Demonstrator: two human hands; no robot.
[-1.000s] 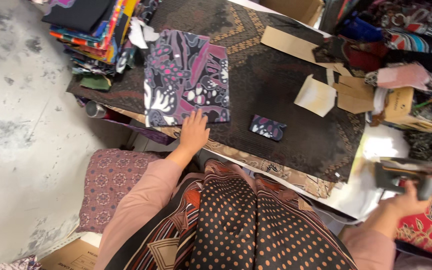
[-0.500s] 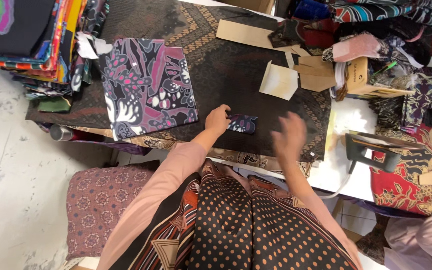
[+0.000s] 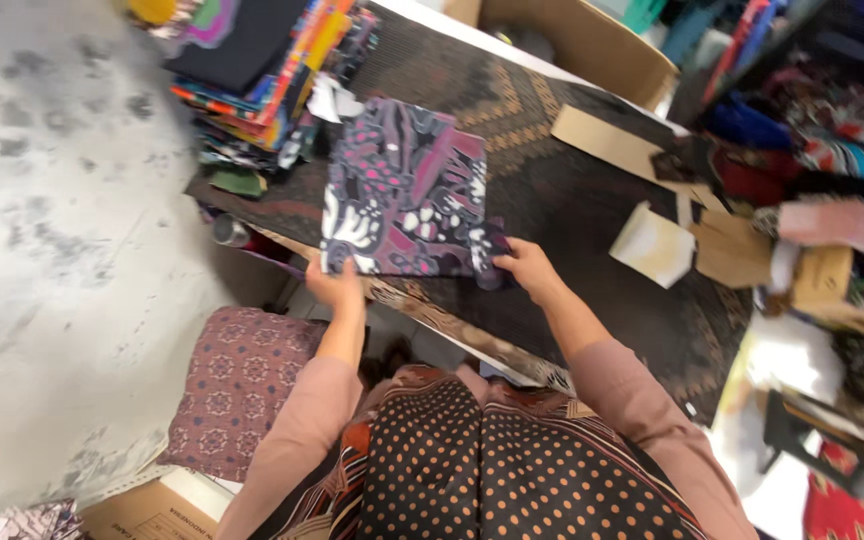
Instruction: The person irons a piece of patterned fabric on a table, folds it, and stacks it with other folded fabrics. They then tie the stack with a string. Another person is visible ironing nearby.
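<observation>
My left hand [image 3: 335, 285] pinches the near left corner of the folded patterned cloth [image 3: 404, 190] at the dark table's [image 3: 592, 210] near edge, fingertips hidden beneath. My right hand [image 3: 524, 268] grips its near right corner. An open cardboard box [image 3: 592, 45] sits beyond the far edge, contents unclear.

Fabric workshop — stacked printed cloths [image 3: 252, 75], cardboard boxes [image 3: 582, 40].

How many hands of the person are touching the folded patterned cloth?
2: left hand grips the near left corner of the folded patterned cloth, right hand its near right corner.
</observation>
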